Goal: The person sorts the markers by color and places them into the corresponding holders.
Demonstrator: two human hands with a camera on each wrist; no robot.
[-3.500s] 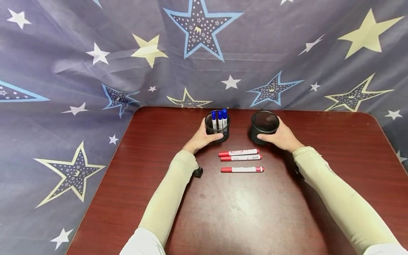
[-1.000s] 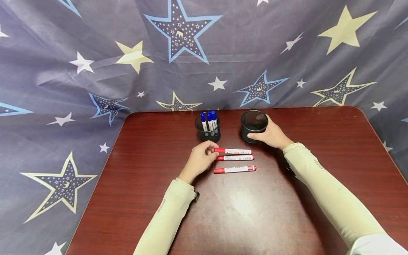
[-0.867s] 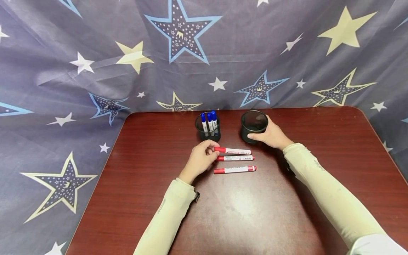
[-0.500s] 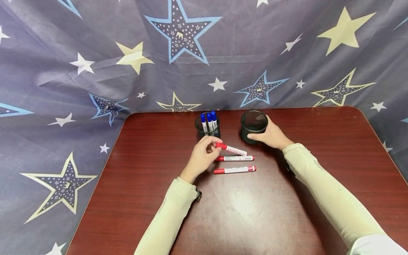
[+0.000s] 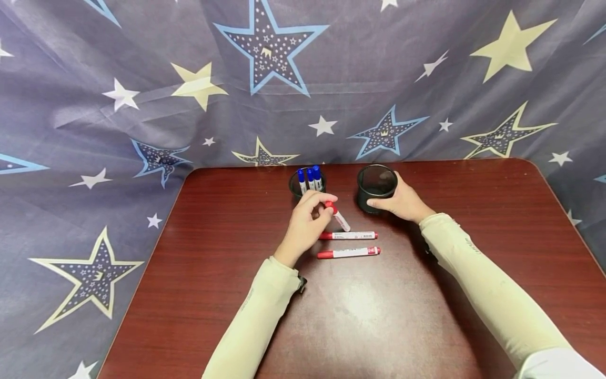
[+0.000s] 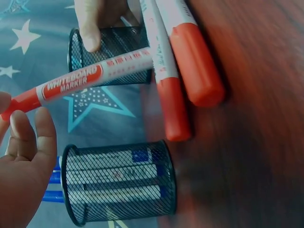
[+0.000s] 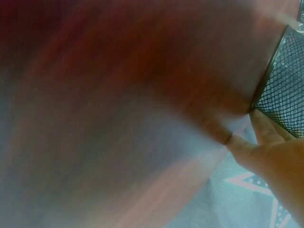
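Observation:
My left hand [image 5: 305, 223] pinches a red whiteboard marker [image 5: 342, 221] by its capped end, the white barrel slanting down to the right. In the left wrist view that marker [image 6: 73, 81] reads "WHITEBOARD MARKER". Two more red markers lie on the table below it, a nearer one [image 5: 350, 252] and a farther one [image 5: 355, 235]. My right hand [image 5: 404, 199] grips a black mesh pen cup [image 5: 374, 202] from its right side, thumb across the front; nothing shows inside. Behind my left hand stands another mesh cup [image 6: 118, 185] holding blue-capped markers [image 5: 310, 176], partly hidden in the head view.
The brown wooden table [image 5: 360, 316] ends close behind the two cups. A grey curtain [image 5: 284, 116] printed with stars hangs along its back and left sides. A small black device [image 5: 302, 285] sits at my left wrist.
My left hand has let go of the cup with blue markers, picked the farthest red marker off the table and lifted and tilted it. My right hand keeps holding the other cup.

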